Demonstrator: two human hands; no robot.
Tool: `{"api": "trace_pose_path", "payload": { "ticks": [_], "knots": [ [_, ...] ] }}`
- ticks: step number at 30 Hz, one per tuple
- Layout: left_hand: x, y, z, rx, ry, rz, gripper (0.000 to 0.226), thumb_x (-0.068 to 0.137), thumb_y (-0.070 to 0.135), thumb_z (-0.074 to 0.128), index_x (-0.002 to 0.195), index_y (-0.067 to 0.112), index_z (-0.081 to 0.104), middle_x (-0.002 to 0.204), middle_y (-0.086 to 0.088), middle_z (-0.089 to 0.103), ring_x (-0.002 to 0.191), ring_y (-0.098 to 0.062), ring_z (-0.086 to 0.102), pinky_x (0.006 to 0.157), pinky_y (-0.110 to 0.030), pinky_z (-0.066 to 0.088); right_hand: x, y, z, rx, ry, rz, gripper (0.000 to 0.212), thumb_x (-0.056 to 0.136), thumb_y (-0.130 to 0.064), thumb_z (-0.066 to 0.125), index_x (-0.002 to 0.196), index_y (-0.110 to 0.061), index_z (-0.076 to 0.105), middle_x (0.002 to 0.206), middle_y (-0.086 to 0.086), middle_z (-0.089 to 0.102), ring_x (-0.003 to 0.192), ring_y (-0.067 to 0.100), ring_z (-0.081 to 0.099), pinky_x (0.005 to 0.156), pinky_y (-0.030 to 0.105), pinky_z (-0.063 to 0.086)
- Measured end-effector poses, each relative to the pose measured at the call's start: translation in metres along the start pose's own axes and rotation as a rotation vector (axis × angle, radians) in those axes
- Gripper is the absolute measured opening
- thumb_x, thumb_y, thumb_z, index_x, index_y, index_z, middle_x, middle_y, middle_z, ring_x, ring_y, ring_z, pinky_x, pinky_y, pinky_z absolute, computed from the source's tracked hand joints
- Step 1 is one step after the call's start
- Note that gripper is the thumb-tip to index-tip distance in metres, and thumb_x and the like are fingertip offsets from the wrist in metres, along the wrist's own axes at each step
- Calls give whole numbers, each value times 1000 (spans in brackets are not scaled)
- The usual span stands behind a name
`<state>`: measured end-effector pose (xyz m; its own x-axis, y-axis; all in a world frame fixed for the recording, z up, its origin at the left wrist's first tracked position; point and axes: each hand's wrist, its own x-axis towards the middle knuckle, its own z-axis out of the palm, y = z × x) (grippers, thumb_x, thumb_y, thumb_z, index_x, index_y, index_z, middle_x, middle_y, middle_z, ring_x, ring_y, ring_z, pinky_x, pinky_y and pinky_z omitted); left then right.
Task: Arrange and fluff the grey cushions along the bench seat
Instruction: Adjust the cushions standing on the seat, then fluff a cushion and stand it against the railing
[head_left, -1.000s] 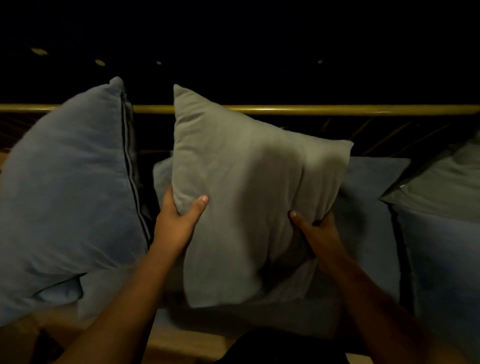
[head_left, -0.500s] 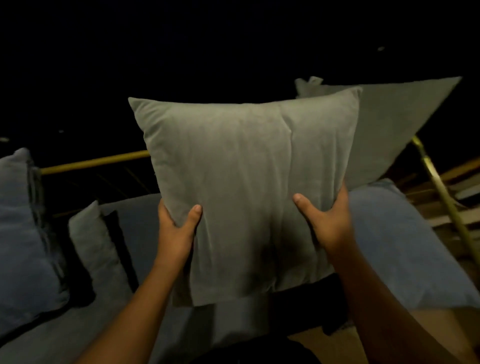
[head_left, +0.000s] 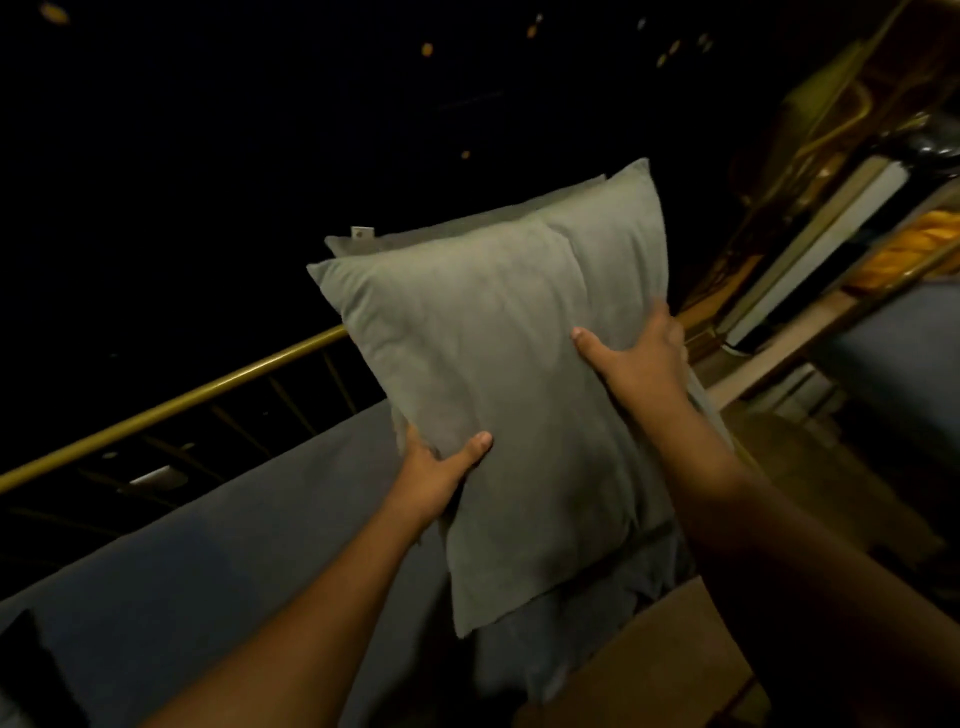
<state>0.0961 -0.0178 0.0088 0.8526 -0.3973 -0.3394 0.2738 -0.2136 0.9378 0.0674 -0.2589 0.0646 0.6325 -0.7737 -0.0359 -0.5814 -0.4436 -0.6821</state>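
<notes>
Darkness fills the far background, broken only by a few small blurred lights. A brass rail (head_left: 171, 405) runs diagonally behind a long blue-grey bench seat (head_left: 218, 561). At the centre, a person holds a grey cushion (head_left: 498, 374) upright above the seat's right end. The left hand (head_left: 434, 475) grips its lower left edge, thumb in front, fingers hidden behind. The right hand (head_left: 636, 353) clasps the right edge likewise. A second cushion (head_left: 467, 221) peeks out just behind, mostly covered. Blurred golden shapes on the right are hard to identify.
</notes>
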Motion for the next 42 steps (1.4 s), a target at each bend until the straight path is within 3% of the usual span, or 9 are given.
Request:
{"api": "trace_pose_path", "payload": {
  "ticks": [4,8,11,15,29,33,35,39,42],
  "knots": [
    [21,-20,35,136,-153,-231,100,76,40,74,148,21,8,156,0,25,139,-25,33,113,-41,32,-7,32,35,-116,-259,-61,105,70,-64,66,150,-19,16,157,16,20,143,37,20,115,48,23],
    [30,-18,30,196,-127,-229,96,79,35,73,149,20,10,155,-1,27,139,-25,33,109,-36,34,-25,43,51,-78,-175,-75,95,77,-51,68,150,-16,18,157,16,17,144,35,17,116,49,21],
    [23,-15,5,258,-123,-153,80,84,29,68,147,19,21,150,-1,35,136,-22,36,102,-29,33,-36,31,51,3,-124,-100,71,81,-36,69,141,-11,39,150,17,35,139,32,32,114,44,28],
    [-4,-18,-55,462,37,-49,50,89,27,62,135,16,45,139,-1,46,130,-21,43,96,-22,31,-88,-5,74,224,-152,-211,34,83,-16,68,116,-7,62,122,12,64,113,25,60,97,20,38],
    [-237,-119,-350,275,692,-250,46,86,14,66,129,9,50,131,-8,55,119,-13,48,96,-13,31,-355,-166,279,96,-1007,-494,26,85,-13,67,111,-10,63,103,-4,61,102,13,58,91,28,45],
    [-300,-153,-428,226,792,-325,52,81,35,62,125,9,53,123,-6,58,114,-17,54,95,-21,38,-435,-206,328,57,-1144,-542,27,87,-15,66,113,-12,62,104,-1,62,99,13,58,83,21,42],
    [-326,-172,-468,232,845,-383,61,75,45,57,124,9,54,125,-11,58,116,-26,56,98,-36,45,-469,-230,353,-5,-1222,-551,32,88,-19,64,119,-15,59,108,-2,60,99,12,55,82,22,39],
    [-367,-215,-565,318,920,-523,61,83,39,60,132,4,49,134,-18,52,125,-34,48,106,-40,38,-543,-287,406,-21,-1320,-756,30,89,-16,64,117,-6,60,111,8,61,103,18,56,79,6,35],
    [-390,-244,-632,316,951,-589,68,83,49,57,135,6,45,138,-19,49,129,-36,44,108,-48,35,-589,-321,441,49,-1240,-861,43,86,-20,66,126,-5,56,132,16,54,125,24,48,100,18,29]
  ]
}}
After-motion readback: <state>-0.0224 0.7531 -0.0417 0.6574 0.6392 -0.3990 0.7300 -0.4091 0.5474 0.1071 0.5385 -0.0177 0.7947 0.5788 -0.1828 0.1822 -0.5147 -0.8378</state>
